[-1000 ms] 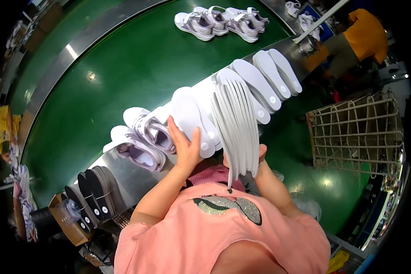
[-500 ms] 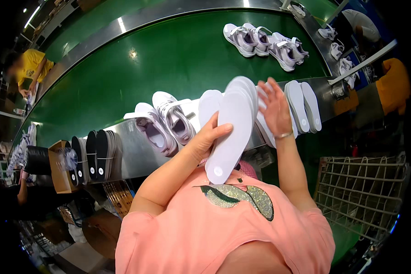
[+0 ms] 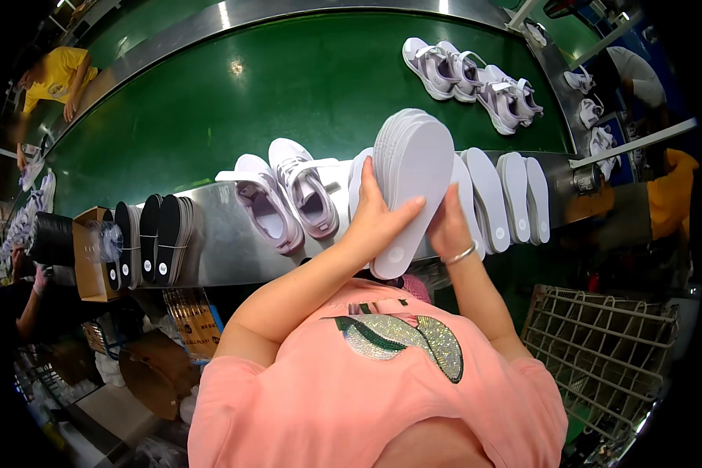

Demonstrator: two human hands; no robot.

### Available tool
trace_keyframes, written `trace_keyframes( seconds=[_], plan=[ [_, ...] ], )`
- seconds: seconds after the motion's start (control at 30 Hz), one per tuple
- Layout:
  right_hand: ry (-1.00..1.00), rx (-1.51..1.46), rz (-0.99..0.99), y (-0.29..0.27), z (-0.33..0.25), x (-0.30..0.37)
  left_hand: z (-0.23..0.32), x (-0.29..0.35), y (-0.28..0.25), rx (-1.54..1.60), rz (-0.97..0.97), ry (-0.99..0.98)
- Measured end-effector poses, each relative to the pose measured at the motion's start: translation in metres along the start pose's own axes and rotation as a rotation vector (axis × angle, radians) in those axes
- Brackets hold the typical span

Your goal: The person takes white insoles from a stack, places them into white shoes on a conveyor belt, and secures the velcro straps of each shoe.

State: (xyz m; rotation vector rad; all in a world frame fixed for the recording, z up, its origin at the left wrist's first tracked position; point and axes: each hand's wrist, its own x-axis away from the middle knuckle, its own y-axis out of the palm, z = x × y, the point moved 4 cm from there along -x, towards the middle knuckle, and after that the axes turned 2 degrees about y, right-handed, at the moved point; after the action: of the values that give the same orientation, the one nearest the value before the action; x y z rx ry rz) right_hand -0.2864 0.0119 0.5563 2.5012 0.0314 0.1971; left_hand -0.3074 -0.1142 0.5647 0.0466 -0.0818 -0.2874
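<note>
A stack of white insoles (image 3: 423,160) is held up in front of my chest, tilted, with its heel end toward me. My left hand (image 3: 376,225) grips it from the left, the thumb lying across the top insole. Against the stack's right edge is my right hand (image 3: 449,232), closed on that side; some of its fingers are hidden behind the insoles. On the metal ledge just beyond, more white insoles (image 3: 485,195) lie in several stacks to the right. Left of my hands stands a pair of white and lilac sneakers (image 3: 312,204), toes pointing away.
Banded stacks of black insoles (image 3: 173,238) and an open cardboard box (image 3: 87,261) sit on the ledge at left. More sneakers (image 3: 433,72) stand on the green belt (image 3: 179,117). A wire basket (image 3: 600,351) is at lower right. A person in yellow (image 3: 58,74) works far left.
My right hand has come down from its raised, spread position to the stack's right edge. The stack has turned more upright and shifted slightly right, and its insoles now fan out at the left.
</note>
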Motion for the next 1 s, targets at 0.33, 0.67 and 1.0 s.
trace_keyframes(
  seconds=[0.33,0.67,1.0],
  plan=[
    [0.036,0.195,0.052,-0.015,0.017,0.031,-0.014,-0.001,0.031,-0.184,-0.002,0.057],
    [0.259,0.116,0.274,-0.087,0.015,0.031,-0.058,-0.006,-0.005,-0.375,0.179,-0.009],
    [0.348,0.348,0.3,-0.11,0.082,0.023,-0.118,-0.006,-0.019,0.092,0.244,-0.483]
  ],
)
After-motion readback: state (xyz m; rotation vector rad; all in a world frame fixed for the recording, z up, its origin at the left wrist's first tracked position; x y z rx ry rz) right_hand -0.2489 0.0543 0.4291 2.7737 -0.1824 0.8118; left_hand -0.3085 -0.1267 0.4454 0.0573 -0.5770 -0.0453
